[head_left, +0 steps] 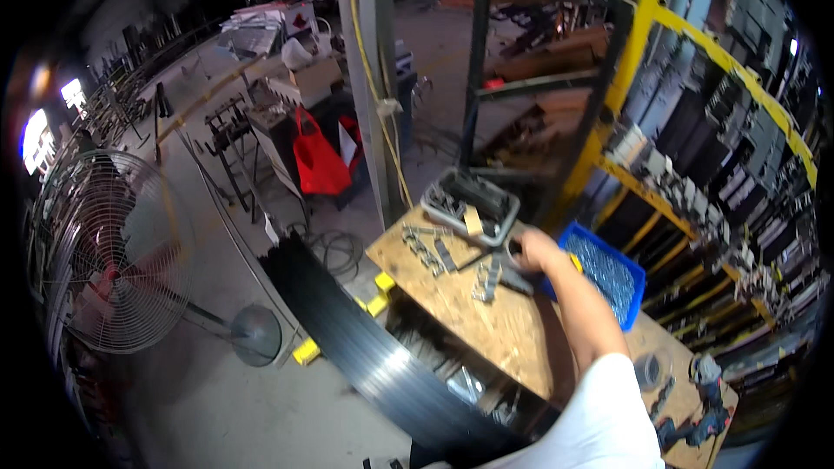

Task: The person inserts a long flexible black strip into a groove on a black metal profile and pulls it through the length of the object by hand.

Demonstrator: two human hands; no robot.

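Observation:
My right hand reaches over the wooden workbench, between a grey bin and a blue bin. Its fingers are curled, and what they hold, if anything, is too small and dark to make out. The grey bin contains dark parts and a tan piece. Small glittering metal pieces fill the blue bin beside my forearm. Near the hand lie a dark flat piece and rows of small metal parts. My left hand is out of view.
Long black profiles run along the bench's left side. A caged floor fan stands at left, a steel post behind the bench. A yellow rack rises at right. Power tools lie on the bench's near right end.

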